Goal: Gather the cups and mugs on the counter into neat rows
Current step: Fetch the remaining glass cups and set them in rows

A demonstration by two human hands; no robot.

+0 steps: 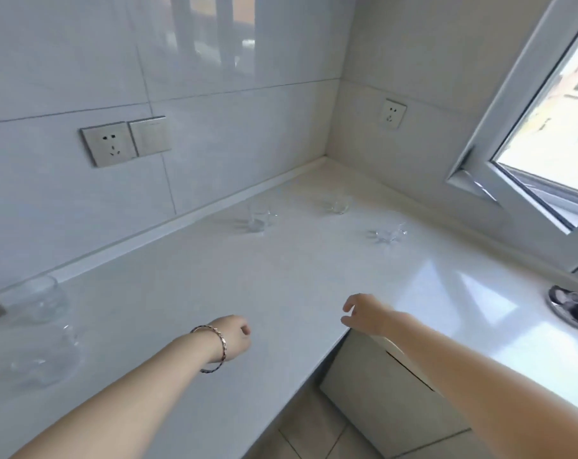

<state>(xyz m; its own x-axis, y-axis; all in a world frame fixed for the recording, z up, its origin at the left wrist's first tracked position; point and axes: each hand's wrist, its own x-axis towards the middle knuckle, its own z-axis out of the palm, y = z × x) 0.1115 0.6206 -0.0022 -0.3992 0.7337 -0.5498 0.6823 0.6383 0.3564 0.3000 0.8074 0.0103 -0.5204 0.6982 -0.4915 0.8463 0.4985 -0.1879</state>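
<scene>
left hand (234,332) – loosely curled, empty | right hand (360,313) – half-open, empty | glass cups (258,220) scattered mid-frame on worktop (297,276)

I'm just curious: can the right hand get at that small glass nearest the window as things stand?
Probably yes. Only bare counter lies between the right hand and that glass, and the hand holds nothing, though it must stretch forward.
</scene>
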